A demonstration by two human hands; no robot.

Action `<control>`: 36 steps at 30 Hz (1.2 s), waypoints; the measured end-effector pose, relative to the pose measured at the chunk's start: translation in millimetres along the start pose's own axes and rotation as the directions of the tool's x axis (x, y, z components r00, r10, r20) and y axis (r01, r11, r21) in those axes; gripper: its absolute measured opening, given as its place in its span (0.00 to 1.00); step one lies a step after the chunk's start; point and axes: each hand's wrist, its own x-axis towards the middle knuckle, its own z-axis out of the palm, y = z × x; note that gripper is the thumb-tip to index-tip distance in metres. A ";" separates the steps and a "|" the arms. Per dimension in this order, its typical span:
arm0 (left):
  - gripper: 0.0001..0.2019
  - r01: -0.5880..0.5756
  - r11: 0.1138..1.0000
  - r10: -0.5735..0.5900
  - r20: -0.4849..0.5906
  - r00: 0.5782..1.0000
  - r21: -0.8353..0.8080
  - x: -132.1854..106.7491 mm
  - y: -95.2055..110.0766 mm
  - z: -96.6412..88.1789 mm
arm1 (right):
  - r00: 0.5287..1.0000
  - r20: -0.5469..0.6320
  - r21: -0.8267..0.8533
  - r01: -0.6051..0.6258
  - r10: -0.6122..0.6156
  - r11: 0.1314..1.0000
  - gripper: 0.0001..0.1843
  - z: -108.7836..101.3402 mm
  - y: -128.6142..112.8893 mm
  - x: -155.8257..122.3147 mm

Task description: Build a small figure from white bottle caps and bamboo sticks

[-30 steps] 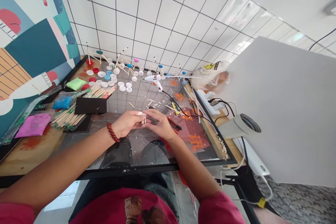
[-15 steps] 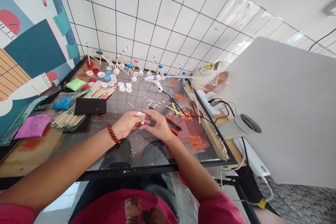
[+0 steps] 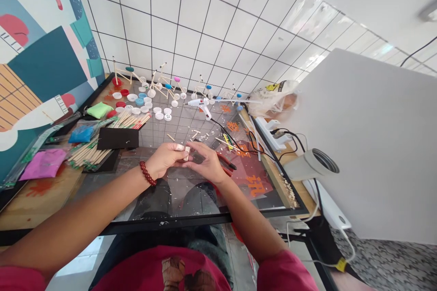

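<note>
Two hands | left hand (image 3: 166, 159), right hand (image 3: 207, 164): fingers (image 3: 177, 147) pinch wooden sticks (image 3: 186, 152) | orange lettering (image 3: 256, 185) illegible

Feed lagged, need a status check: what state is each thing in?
left hand, pinching short sticks
right hand, fingertips closed on the same short sticks
short sticks, bundled, held between both hands
glue gun, set down, cord attached
pliers, lying flat by right hand
bottle caps, loose, scattered
</note>
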 end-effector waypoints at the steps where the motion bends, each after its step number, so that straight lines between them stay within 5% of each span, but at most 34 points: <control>1: 0.09 -0.003 1.000 0.003 -0.017 1.000 0.002 -0.1 0.8 -0.1 | 1.000 -0.005 -0.003 0.005 -0.005 1.000 0.37 -1.7 -0.3 0.3; 4: 0.06 -0.007 1.000 0.007 -0.080 0.997 -0.002 2.0 5.6 -3.7 | 0.998 -0.056 -0.028 0.011 -0.013 1.000 0.41 -9.6 -0.6 1.1; 7: 0.04 -0.114 0.993 0.105 -0.194 0.975 -0.037 8.7 14.8 -13.7 | 0.985 -0.172 -0.099 -0.011 -0.006 0.995 0.30 -19.3 1.7 1.3; 13: 0.01 -0.432 0.896 0.322 -0.517 0.793 -0.105 24.1 37.4 -41.0 | 0.939 -0.337 -0.327 -0.050 -0.066 0.944 0.12 -32.5 14.9 0.3; 17: 0.03 -0.500 0.856 0.351 -0.563 0.748 -0.131 28.1 42.1 -50.1 | 0.954 -0.300 -0.377 -0.112 -0.007 0.919 0.10 -32.3 18.2 12.7; 20: 0.02 -0.510 0.847 0.361 -0.545 0.756 -0.147 29.5 39.9 -51.6 | 0.992 -0.035 -0.477 -0.125 0.123 0.870 0.08 -22.0 8.3 36.3; 23: 0.00 -0.497 0.851 0.343 -0.536 0.771 -0.171 30.6 36.9 -51.4 | 0.964 0.161 -0.599 -0.074 0.211 0.797 0.08 -0.1 -6.4 66.1; 29: 0.03 -0.426 0.884 0.280 -0.514 0.811 -0.192 30.7 35.4 -51.8 | 0.865 0.167 -0.617 -0.283 0.473 0.734 0.06 41.5 -12.2 110.6; 34: 0.06 -0.281 0.940 0.194 -0.374 0.907 -0.195 28.9 29.0 -48.2 | 0.877 0.141 -0.521 -0.329 0.460 0.788 0.10 29.2 -7.4 107.4; 36: 0.06 -0.210 0.953 0.142 -0.291 0.946 -0.217 27.1 23.4 -42.3 | 0.899 0.101 -0.347 -0.371 0.427 0.861 0.16 21.9 -6.8 93.3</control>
